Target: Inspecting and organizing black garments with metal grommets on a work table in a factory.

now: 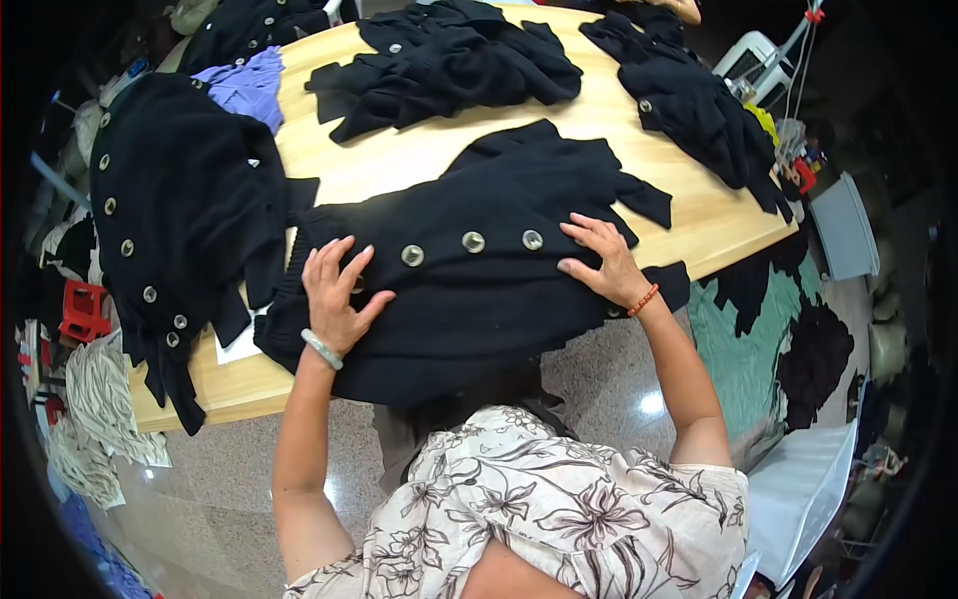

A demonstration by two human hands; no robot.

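A black knitted cardigan (pixel 469 309) lies across the near edge of the table, its ribbed hem to the left and large shiny buttons along its front. Part of it hangs over the edge toward me. My left hand (pixel 337 295) rests on the cardigan near the ribbed hem, fingers spread and thumb apart, covering a button. At the other end of the button row, my right hand (pixel 609 265) touches the knit with its thumb and fingers apart. Neither hand grips anything that I can see.
More black buttoned cardigans lie on the wooden table (pixel 349 165): one at left (pixel 190 190), one at the far side (pixel 459 70), one at right (pixel 689 95). A purple cloth (pixel 247 88) is at far left. Green fabric (pixel 738 339), a red stool (pixel 85 309) and a grey bin (pixel 844 228) stand around.
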